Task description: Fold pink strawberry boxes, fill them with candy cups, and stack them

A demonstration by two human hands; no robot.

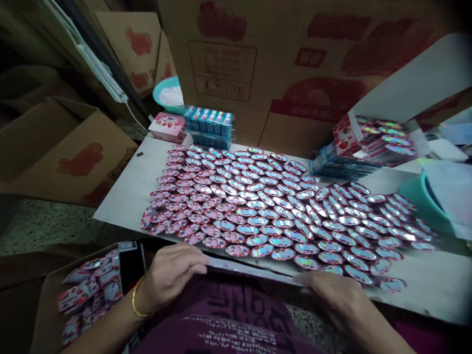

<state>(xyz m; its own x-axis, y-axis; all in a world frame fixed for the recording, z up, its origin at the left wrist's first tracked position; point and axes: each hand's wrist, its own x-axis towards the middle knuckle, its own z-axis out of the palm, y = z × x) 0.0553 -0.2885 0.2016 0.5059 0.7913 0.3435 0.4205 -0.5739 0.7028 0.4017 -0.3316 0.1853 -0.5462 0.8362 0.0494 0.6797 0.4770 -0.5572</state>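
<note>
Now L fingers [190, 256] & R fingers [313, 279] hold pale strip [252, 270] btwn.

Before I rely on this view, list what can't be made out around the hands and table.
All in the head view:
Pale strip between the left hand and right hand: seen nearly edge-on, so its faces are hidden.
Right hand's fingers: blurred.
Teal bin: inside largely hidden by a pale sheet.
Teal bowl: right side hidden by the large carton.
Shirt's small print: too small, blurred.
</note>
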